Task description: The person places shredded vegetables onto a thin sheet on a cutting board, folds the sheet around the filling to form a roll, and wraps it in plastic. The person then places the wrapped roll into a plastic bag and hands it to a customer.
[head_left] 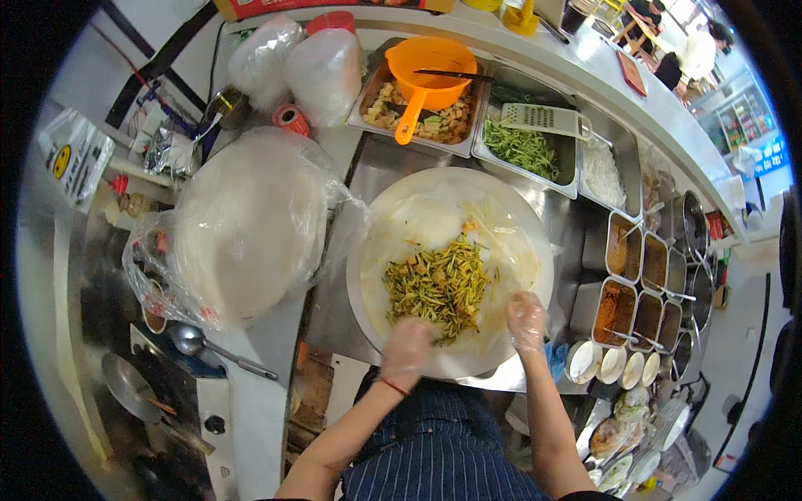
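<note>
A heap of shredded green vegetable mixed with brown pieces [438, 291] lies on a thin, translucent pale sheet [432, 216]. Under the sheet is a large round white board [358, 269] on a steel counter. My left hand [410, 351], in a clear plastic glove and blurred, is at the heap's lower left edge; its fingers are not distinct. On the right, my gloved right hand [526, 319] has its fingers bent at the sheet's right side. Whether either hand grips the sheet cannot be made out.
Plastic film covers a stack of round pale sheets [250, 225] at left. Beyond the board stand steel trays with an orange strainer-like scoop [432, 69], a grater [545, 119] and white noodles [601, 172]. Seasoning tins [617, 313] line the right; a ladle [213, 351] lies lower left.
</note>
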The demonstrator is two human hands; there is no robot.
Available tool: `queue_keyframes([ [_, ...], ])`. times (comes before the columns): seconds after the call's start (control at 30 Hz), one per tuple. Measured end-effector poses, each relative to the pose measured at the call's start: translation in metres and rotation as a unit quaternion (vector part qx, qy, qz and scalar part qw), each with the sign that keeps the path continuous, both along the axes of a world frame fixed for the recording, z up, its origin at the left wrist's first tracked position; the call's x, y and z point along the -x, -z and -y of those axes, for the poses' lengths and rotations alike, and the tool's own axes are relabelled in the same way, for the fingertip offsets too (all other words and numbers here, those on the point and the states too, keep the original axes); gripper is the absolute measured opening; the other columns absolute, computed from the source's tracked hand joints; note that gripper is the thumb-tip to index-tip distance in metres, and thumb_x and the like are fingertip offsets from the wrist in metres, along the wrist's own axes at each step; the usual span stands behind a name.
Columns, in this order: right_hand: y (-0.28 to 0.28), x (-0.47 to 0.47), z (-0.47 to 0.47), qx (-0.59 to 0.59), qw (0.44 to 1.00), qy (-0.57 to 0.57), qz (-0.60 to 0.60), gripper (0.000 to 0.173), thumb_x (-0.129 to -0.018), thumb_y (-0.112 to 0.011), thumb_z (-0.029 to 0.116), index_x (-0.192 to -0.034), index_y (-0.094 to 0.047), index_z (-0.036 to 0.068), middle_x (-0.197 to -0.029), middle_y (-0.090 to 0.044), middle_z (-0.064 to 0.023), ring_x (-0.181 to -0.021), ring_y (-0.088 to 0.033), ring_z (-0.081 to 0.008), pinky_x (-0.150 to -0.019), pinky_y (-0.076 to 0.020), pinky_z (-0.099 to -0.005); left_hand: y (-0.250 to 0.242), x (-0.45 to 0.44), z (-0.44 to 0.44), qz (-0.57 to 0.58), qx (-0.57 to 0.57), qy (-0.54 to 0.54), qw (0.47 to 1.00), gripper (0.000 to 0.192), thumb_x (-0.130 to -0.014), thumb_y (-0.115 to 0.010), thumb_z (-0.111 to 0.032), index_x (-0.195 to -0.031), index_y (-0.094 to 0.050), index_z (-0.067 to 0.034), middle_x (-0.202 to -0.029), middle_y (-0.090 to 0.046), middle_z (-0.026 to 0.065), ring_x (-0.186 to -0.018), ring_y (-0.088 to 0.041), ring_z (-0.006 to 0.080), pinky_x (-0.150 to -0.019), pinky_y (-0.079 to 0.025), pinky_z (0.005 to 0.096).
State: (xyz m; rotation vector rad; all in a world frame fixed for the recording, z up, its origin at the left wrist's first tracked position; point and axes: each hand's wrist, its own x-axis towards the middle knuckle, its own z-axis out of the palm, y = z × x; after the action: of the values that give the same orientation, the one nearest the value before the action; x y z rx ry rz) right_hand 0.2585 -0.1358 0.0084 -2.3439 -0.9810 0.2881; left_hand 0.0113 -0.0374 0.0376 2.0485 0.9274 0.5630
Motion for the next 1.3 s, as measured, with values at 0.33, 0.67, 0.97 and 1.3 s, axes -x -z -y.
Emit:
queue_keyframes([
  [0.33,-0.031,0.041,-0.019,0.060,0.972,-0.218,0.072,0.029,-0.077,-0.067,0.007,-0.105,-0.071,0.014,-0.111,-0.060,-0.0145,-0.102,-0.056,-0.0331,-0.086,-0.0452,-0.0449,0.031,-0.031,-0.012,-0.044,-0.018,0.061,0.997,0.023,-0.087,-0.063,-0.009,-0.110,-0.064,-0.009,-0.108,-0.061,0.0149,-0.100,-0.060,0.0335,-0.087,-0.050,0.0409],
  [0.67,0.010,-0.028,-0.149,-0.032,0.975,-0.220,-0.020,0.040,-0.097,-0.051,0.020,-0.133,-0.054,0.004,-0.139,-0.052,-0.0209,-0.130,-0.047,-0.0377,-0.111,-0.0373,-0.0436,0.035,-0.049,-0.167,-0.084,0.064,0.026,0.994,0.022,-0.093,-0.055,-0.019,-0.105,-0.064,-0.003,-0.106,-0.060,0.0173,-0.098,-0.057,0.0382,-0.090,-0.047,0.0440],
  [0.97,-0.014,0.003,-0.085,0.072,0.928,-0.350,-0.103,0.040,-0.096,-0.055,0.020,-0.133,-0.056,0.006,-0.138,-0.054,-0.0170,-0.131,-0.048,-0.0345,-0.111,-0.0390,-0.0416,0.045,-0.060,-0.142,-0.121,-0.162,0.323,0.924,0.043,-0.088,-0.061,-0.019,-0.129,-0.059,-0.007,-0.128,-0.059,0.0120,-0.116,-0.054,0.0324,-0.104,-0.041,0.0416],
  [1.3,-0.033,0.039,-0.041,0.100,0.952,-0.280,0.074,0.035,-0.091,-0.062,0.020,-0.125,-0.065,0.013,-0.140,-0.055,-0.0110,-0.135,-0.044,-0.0335,-0.113,-0.0327,-0.0509,0.028,-0.031,-0.134,-0.078,-0.183,0.319,0.927,0.042,-0.082,-0.069,-0.023,-0.122,-0.064,-0.014,-0.123,-0.063,0.0056,-0.114,-0.055,0.0290,-0.100,-0.042,0.0440],
])
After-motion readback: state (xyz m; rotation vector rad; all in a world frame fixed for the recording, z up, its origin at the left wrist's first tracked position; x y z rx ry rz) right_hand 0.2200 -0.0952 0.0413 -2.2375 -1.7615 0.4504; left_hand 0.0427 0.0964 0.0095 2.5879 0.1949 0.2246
